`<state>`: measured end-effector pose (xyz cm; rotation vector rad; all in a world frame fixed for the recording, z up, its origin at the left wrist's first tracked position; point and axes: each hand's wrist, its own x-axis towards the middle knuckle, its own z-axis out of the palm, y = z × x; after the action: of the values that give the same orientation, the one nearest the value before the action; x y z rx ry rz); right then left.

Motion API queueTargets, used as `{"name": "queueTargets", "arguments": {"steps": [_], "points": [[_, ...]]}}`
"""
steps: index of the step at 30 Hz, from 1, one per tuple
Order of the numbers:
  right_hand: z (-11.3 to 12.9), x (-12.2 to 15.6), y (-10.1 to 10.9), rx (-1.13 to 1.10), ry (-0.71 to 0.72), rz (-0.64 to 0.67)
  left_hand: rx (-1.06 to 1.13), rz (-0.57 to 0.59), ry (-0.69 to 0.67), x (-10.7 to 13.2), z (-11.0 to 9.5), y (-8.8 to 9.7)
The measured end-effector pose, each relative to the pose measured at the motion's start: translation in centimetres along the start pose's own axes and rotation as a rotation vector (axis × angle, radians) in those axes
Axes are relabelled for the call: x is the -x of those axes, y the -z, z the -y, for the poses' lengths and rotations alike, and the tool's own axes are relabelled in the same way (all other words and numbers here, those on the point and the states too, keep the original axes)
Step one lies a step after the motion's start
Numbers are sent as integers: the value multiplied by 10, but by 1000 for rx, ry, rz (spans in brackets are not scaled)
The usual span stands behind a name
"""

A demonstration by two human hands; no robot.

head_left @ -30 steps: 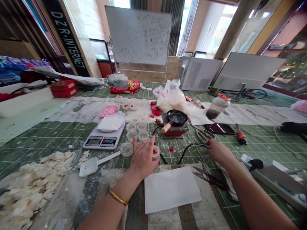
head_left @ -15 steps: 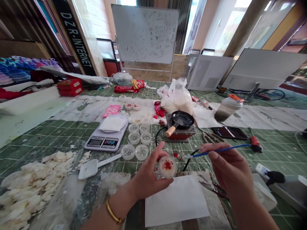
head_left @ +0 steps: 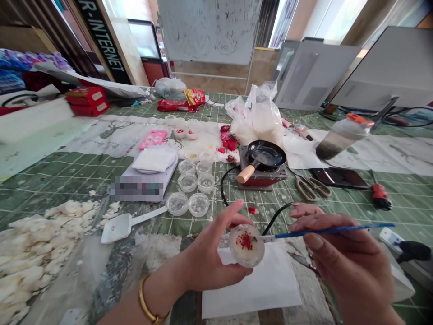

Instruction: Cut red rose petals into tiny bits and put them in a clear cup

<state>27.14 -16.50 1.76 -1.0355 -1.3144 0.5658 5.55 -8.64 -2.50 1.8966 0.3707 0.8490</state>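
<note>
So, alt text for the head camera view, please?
A person's left hand holds a small clear dish flecked with red, while the right hand holds a thin blue paintbrush at its edge. A small black frying pan sits behind on a red burner.

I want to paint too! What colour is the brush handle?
The brush handle is bright blue; the head view shows it best.

A craft workshop, a whiteboard (head_left: 209, 31) on a stand, a green cutting mat (head_left: 81, 189) across the table, a small frying pan (head_left: 265, 153) on a hot plate (head_left: 260, 178), scissors (head_left: 311, 188), small plastic pots (head_left: 187, 183)
</note>
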Motion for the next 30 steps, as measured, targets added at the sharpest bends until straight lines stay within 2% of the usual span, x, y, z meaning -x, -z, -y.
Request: {"name": "queueTargets", "arguments": {"steps": [5,13,18,23,30], "points": [[2,1,-4,94,90,18,-46,-22,-11,1,-2,0],[-1,3,-7,9,13,168,-67,-51,-31,-1,-2,-3],[-5,4,-5,-70,-11,91,-44,-37,-30,-1,-2,-2],[-4,4,-5,-27,-10,122,-35,-25,-34,0,-1,-2],[-5,0,-6,-48,7,-19,-20,-21,-21,1,1,-2]]}}
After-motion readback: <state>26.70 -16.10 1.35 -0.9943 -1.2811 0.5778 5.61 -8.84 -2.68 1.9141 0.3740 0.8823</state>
